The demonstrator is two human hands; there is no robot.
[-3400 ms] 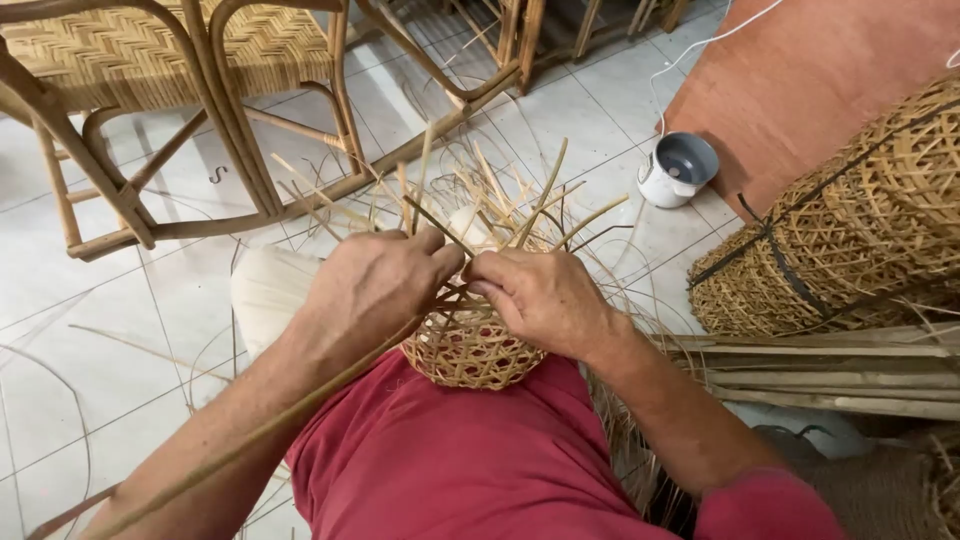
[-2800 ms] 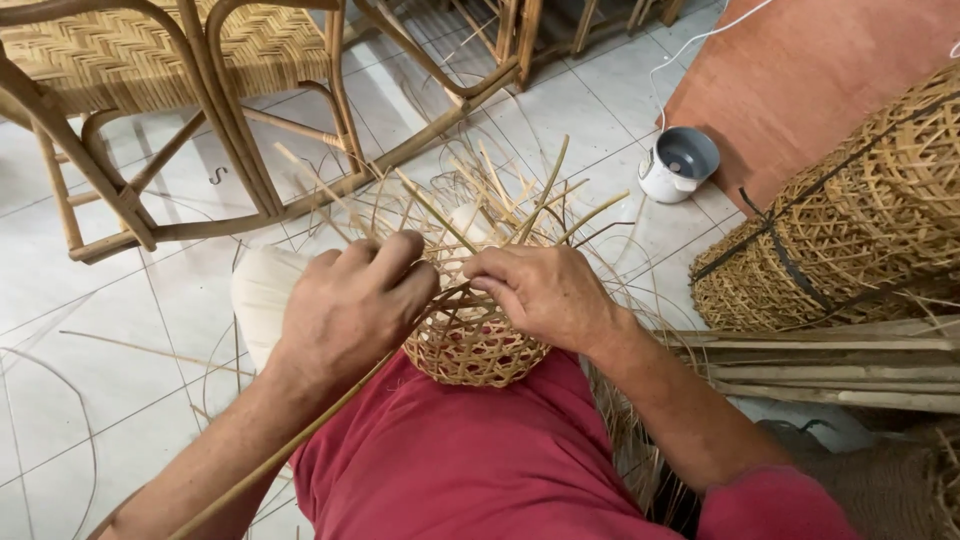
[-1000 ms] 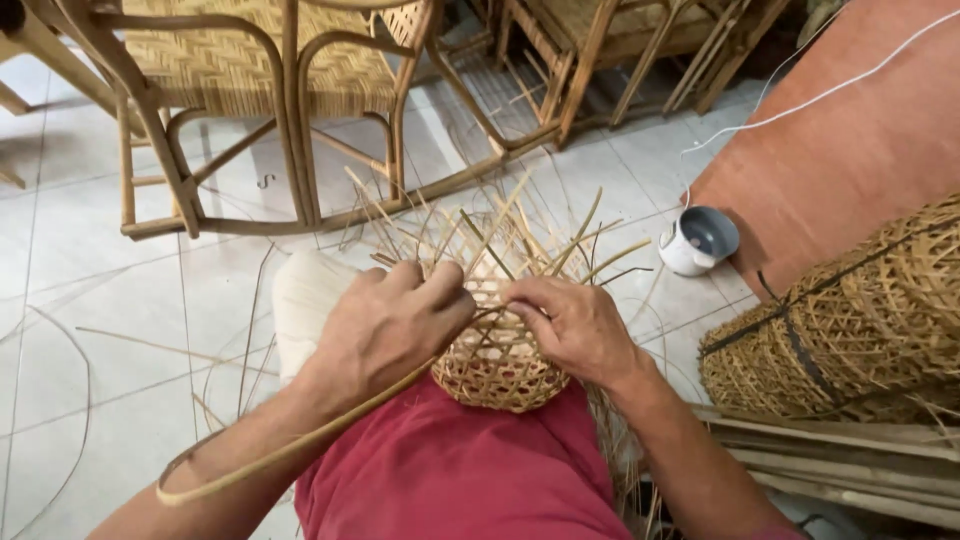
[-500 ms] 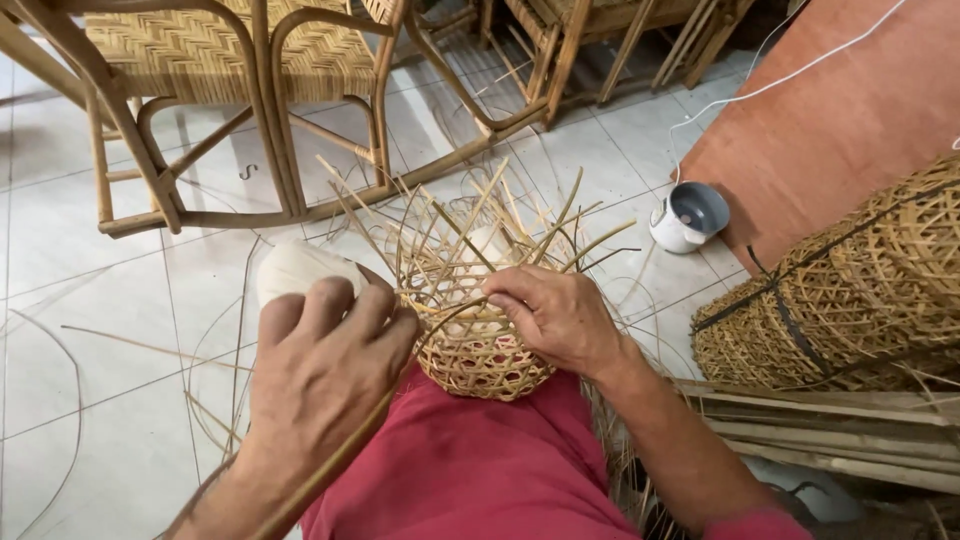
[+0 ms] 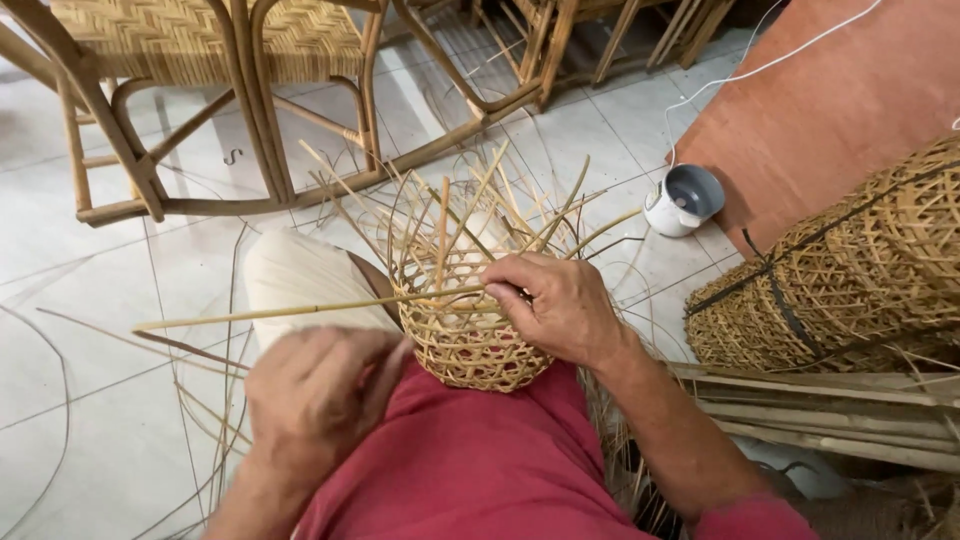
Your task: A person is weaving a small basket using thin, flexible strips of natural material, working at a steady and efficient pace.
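Your right hand [image 5: 560,305] is pinching a strip [image 5: 300,310] lying level leftward over open floor [image 5: 90,400]; left hand [image 5: 315,400] is curling loosely beside the basket [image 5: 465,340].

- One small half-woven basket [image 5: 465,335] is seen, its loose stakes standing up from the rim.
- Two hands are counted at the basket: the right hand [image 5: 560,305] on its rim, the left hand [image 5: 315,395] just left of it.
- One long cane strip [image 5: 300,310] is seen, reaching left from the basket.
- One white cup [image 5: 682,200] is seen, well right of the basket.
- One roll of cane webbing [image 5: 840,275] is seen, far right of the basket.
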